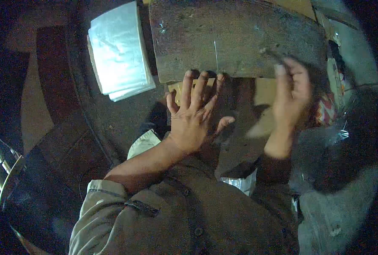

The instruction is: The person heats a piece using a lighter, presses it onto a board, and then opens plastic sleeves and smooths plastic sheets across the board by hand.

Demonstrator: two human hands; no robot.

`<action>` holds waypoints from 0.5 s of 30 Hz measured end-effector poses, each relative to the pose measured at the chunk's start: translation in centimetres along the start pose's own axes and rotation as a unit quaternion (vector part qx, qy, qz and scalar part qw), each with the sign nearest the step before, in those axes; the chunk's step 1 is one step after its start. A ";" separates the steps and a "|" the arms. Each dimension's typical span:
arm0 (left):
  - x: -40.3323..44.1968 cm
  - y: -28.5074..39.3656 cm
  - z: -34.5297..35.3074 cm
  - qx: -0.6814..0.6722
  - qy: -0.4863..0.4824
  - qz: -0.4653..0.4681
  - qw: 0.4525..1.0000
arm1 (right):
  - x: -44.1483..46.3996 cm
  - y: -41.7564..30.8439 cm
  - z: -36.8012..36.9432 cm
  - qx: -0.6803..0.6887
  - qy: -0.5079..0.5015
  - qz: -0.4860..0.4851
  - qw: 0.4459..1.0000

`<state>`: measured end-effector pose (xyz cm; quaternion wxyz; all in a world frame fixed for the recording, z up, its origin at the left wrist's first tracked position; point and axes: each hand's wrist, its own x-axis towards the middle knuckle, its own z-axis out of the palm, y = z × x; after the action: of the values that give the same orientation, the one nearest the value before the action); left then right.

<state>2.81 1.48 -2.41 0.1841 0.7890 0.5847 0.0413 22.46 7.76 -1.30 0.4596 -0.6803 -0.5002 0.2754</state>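
Wooden board (240, 25), dark and worn, is seen in the head view at the top, beyond the torso, its long near edge turned toward the person. A thin pale strand (216, 53) is laid on it, pointing from its middle part down toward that near edge. By the near edge the left hand (192, 121) is placed palm down, its fingers extended and spread apart, with the fingertips at the board's rim and the thumb held out to the side; nothing is seen to be gripped by it. The right hand (292, 91) is blurred; it is raised at the right part of the near edge, thumb and fingers bent toward each other near a small dark sliver (272, 54), and whether this is pinched cannot be told. Between the two hands a stretch of near edge is left uncovered, and bare board surface is left open beyond both. To the left, a stack of clear sheets (119, 51) is set just beside the board's left edge, separated from it by a narrow dark gap. Tan pieces (266, 91) are partly covered by the board's near edge. Beyond the right hand, a red and white packet (326, 109) is placed near the board's right corner, with shiny clear plastic (343, 134) just below it.
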 end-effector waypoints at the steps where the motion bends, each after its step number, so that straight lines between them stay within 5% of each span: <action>1: 0.0 0.0 0.0 0.000 0.001 0.000 1.000 | -0.9 -0.5 0.4 0.000 0.000 -0.001 1.000; 4: 0.0 -0.1 0.1 -0.015 0.008 -0.001 1.000 | -2.4 -1.4 1.4 -0.089 -0.130 -0.067 0.985; 15: 0.0 0.0 0.1 -0.021 0.006 -0.008 1.000 | -3.2 -0.1 2.9 -0.035 -0.175 -0.058 0.982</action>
<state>2.83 1.45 -2.55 0.1975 0.7798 0.5913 0.0570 18.89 5.74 -2.67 0.3558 -0.6074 -0.6206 0.3455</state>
